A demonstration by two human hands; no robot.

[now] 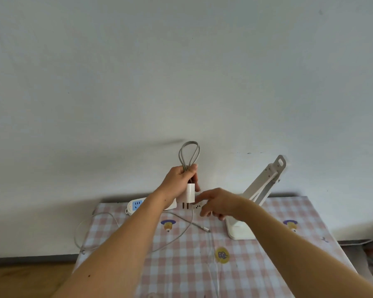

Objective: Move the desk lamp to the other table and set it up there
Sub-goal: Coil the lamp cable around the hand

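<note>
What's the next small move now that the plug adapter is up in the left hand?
Probably lower the left hand so the plug adapter, prongs already pointing down, goes into the power strip just below it. The right hand is open beside the adapter and could steady the strip. The desk lamp already stands on the checked tablecloth, and the coiled cable is gathered in that left fist.

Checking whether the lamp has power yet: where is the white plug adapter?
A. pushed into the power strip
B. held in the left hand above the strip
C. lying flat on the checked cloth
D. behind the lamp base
B: the left hand holds the adapter, prongs bare, above the strip.
</note>
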